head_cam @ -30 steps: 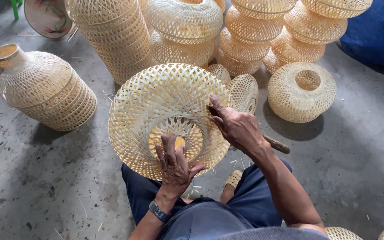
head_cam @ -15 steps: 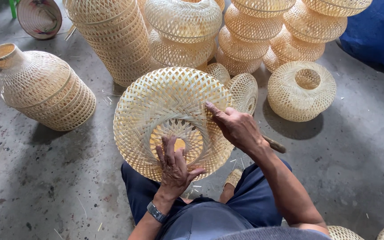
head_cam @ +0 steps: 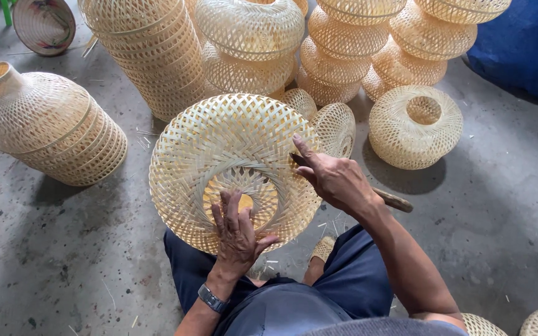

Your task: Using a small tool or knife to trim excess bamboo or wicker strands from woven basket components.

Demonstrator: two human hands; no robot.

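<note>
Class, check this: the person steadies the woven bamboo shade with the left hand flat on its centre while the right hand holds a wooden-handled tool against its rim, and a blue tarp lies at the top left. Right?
Not quite. The blue tarp lies at the top right, as the head view shows. The rest holds: the left hand rests flat on the woven bamboo shade, and the right hand holds the wooden-handled tool against its rim.

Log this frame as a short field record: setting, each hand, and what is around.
setting: concrete floor, person seated
left hand: flat on the woven bamboo shade, near its centre opening
right hand: grips a wooden-handled knife, blade at the shade's rim
around: stacked woven shades, bottle-shaped woven shade, round woven shade, blue tarp
</note>
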